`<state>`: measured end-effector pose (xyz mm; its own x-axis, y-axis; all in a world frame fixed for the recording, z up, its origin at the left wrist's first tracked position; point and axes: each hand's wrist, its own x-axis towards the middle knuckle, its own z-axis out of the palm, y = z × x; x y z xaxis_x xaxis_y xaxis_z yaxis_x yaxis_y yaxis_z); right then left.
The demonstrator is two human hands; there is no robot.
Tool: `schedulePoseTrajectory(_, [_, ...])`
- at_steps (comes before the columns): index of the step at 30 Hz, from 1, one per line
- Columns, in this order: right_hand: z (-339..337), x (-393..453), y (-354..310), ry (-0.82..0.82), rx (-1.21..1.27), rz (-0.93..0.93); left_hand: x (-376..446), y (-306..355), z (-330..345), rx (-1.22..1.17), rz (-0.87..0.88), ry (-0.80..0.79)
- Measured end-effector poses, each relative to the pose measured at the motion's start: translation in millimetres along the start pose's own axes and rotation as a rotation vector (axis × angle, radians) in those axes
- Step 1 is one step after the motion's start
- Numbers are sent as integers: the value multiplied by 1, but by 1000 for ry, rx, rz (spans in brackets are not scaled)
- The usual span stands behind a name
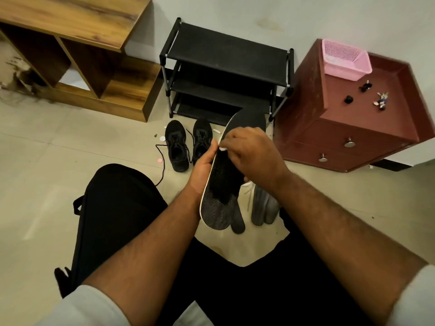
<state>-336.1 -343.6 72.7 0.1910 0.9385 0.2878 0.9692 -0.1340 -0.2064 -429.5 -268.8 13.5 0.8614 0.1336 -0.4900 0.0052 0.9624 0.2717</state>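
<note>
left hand (202,161): grips the black insole (221,184) by its left edge, fingers curled round the white rim, thumb side toward me.
right hand (254,154): fingers bunched, pinching a small white pad (223,148) and pressing it onto the insole's upper half. Only a corner of the pad shows, so I can't tell what it's made of.
insole position: held in the air between both hands, over the gap between my knees, tilted, toe end up toward the shoe rack (226,50), heel end nearest me.
step in hand: I read it as wiping the insole's top face.
done: the insole is out of a shoe. The pad sits near the middle-upper part.
left: heel half not yet reached, I judge, then putting the insole back in a shoe.
floor near hands: grey insoles (263,205) lie just under the held one. A pair of black sneakers (176,147) stands just beyond, and a loose lace (162,165) trails from the left one.
further out: maroon cabinet (353,128) on the right with a pink basket (343,60) and small bits on top. Wooden bench (70,20) on the left.
</note>
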Motion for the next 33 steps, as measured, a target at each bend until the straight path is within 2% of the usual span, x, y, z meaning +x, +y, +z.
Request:
schedulePoseTrajectory(5, [1, -35, -18, -56, 39, -347, 1, 3, 4, 28, -17, 1])
schedulePoseTrajectory(8, [-6, -33, -2, -86, -32, -457, -1, 0, 10, 8, -64, -40])
schedulePoseTrajectory(11, [-14, -19, 30, -91, -118, -432, -5, -5, 11, 20, -105, -67])
schedulePoseTrajectory(16, [-21, -7, 52, -75, -211, -264, -9, -8, 15, 81, -111, -39])
schedulePoseTrajectory(22, [-6, -38, -7, -112, -71, -422, -6, 0, 14, -26, -62, -29])
schedulePoseTrajectory(25, [-7, -45, -8, -128, -66, -435, -6, -1, 15, -11, -61, -47])
schedulePoseTrajectory(28, [-12, -37, 20, -97, -143, -381, -8, -5, 19, -36, -112, -101])
schedulePoseTrajectory(33, [-17, -19, 46, -64, -220, -222, -11, -7, 19, 63, -96, -87])
